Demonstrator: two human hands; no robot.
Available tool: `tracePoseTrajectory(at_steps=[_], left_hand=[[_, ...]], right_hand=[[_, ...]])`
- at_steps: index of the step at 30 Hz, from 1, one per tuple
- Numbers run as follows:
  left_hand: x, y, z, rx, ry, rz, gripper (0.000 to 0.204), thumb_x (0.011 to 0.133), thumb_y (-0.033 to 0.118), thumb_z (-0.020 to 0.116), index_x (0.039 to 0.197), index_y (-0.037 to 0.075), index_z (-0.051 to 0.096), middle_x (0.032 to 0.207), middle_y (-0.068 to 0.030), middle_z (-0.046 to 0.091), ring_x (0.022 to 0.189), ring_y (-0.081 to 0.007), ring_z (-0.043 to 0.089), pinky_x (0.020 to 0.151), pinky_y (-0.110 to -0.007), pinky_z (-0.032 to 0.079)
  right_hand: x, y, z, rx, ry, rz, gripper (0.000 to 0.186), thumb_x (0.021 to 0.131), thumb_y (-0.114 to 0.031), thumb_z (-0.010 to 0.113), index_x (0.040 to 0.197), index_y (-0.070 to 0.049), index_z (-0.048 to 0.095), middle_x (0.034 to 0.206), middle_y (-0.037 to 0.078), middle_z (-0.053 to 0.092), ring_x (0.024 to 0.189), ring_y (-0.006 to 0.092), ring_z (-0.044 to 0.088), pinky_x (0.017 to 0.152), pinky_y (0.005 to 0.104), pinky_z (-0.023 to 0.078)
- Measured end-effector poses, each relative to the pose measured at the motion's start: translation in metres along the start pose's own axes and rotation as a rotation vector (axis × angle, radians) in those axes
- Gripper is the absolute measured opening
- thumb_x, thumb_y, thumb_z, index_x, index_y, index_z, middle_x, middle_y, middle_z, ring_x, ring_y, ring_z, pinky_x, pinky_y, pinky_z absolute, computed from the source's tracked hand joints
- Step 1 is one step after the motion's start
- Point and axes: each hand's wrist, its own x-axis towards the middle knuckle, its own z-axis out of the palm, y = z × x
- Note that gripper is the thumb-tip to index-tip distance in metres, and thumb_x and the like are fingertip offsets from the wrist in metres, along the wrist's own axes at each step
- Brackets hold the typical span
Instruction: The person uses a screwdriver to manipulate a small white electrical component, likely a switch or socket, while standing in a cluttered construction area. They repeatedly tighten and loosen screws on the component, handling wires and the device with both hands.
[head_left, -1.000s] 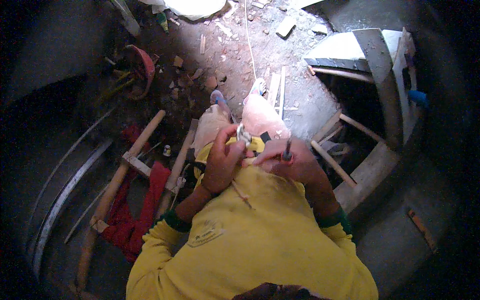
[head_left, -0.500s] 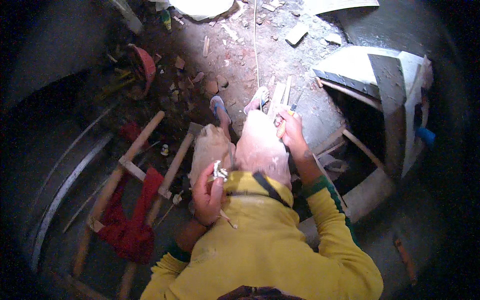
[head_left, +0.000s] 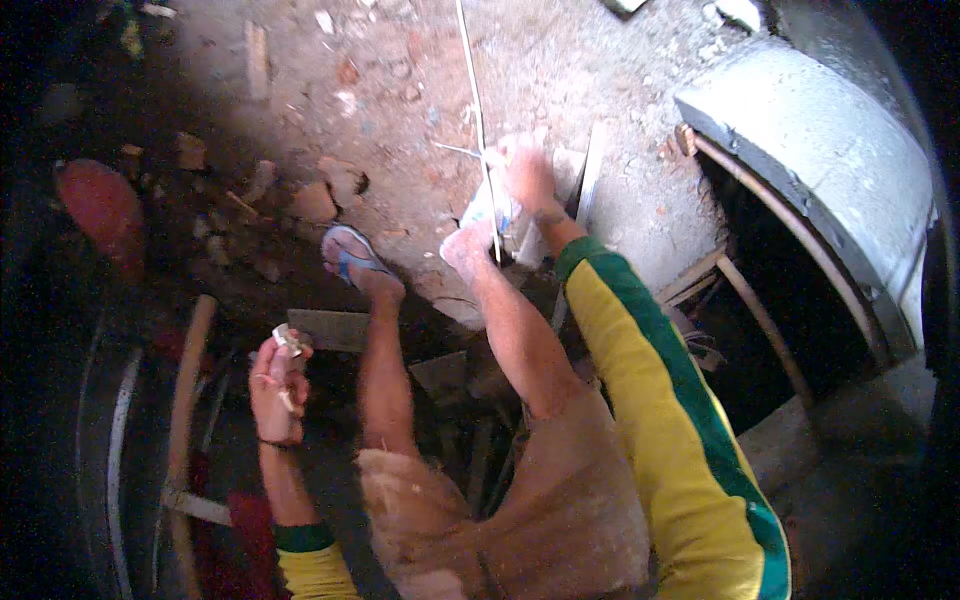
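Observation:
My left hand (head_left: pixel 278 390) is out to the left, fingers closed on a small white fitting (head_left: pixel 287 338) with short pale pieces by the fingers. My right hand (head_left: pixel 525 170) reaches down above my right foot (head_left: pixel 465 250), closed on a slim tool (head_left: pixel 455 149) whose thin metal shaft points left; the handle is mostly hidden and blurred. It is beside a white cable (head_left: pixel 465 70) running from the top of the view down past the foot; whether it grips the cable I cannot tell. Both feet wear flip-flops.
A wooden ladder-like frame (head_left: pixel 185 390) with red cloth lies at left, near a red basin (head_left: pixel 100 205). Rubble (head_left: pixel 313 200) and wood scraps cover the ground ahead. At right, a curved pale panel (head_left: pixel 790 130) rests above wooden bars (head_left: pixel 760 320) and a dark opening.
I have bent forward, bringing my right hand with the screwdriver from beside my knee down to the cable by my foot. My left hand has moved out leftward with the white fitting.

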Motion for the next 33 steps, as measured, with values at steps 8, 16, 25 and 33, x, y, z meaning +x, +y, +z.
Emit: tracePoseTrajectory(at_steps=[8, 16, 25, 33], left_hand=[[0.02, -0.055, 0.02, -0.012, 0.061, -0.14, 0.033, 0.096, 0.028, 0.057, 0.121, 0.005, 0.058, 0.094, -0.0048, 0.067, 0.042, -0.001, 0.039, 0.035, -0.017, 0.027], [0.0, -0.044, 0.045, -0.042, 0.095, -0.105, 0.034, 0.095, 0.029, 0.058, 0.121, 0.008, 0.058, 0.09, -0.0037, 0.067, 0.044, -0.0011, 0.036, 0.037, -0.018, 0.026], [-0.046, -0.013, 0.017, -0.413, -0.055, -0.076, 0.048, 0.093, 0.042, 0.051, 0.119, 0.001, 0.057, 0.082, -0.0045, 0.058, 0.051, -0.006, 0.041, 0.04, -0.019, 0.028], [-0.084, 0.015, -0.012, -0.574, -0.158, 0.07, 0.049, 0.097, 0.039, 0.045, 0.12, -0.003, 0.053, 0.084, -0.0051, 0.056, 0.053, -0.0058, 0.041, 0.044, -0.019, 0.029]], right_hand=[[0.124, 0.079, 0.005, 0.308, 0.383, 0.425, 0.025, 0.083, -0.024, 0.067, 0.09, 0.0, 0.069, 0.087, 0.019, 0.069, 0.084, 0.0302, 0.066, 0.077, 0.0403, 0.05], [0.129, 0.065, 0.0, 0.261, 0.321, 0.462, 0.018, 0.083, -0.017, 0.063, 0.078, 0.001, 0.066, 0.081, 0.018, 0.067, 0.079, 0.0268, 0.065, 0.07, 0.0383, 0.049], [-0.037, -0.106, -0.102, 0.577, -0.274, 0.197, 0.028, 0.092, -0.023, 0.055, 0.095, -0.001, 0.072, 0.087, 0.009, 0.07, 0.074, 0.0139, 0.063, 0.07, 0.0295, 0.05], [-0.169, -0.289, -0.188, 0.707, -0.448, -0.47, 0.015, 0.079, -0.005, 0.07, 0.094, -0.007, 0.068, 0.084, 0.006, 0.067, 0.077, 0.0245, 0.067, 0.072, 0.035, 0.052]])
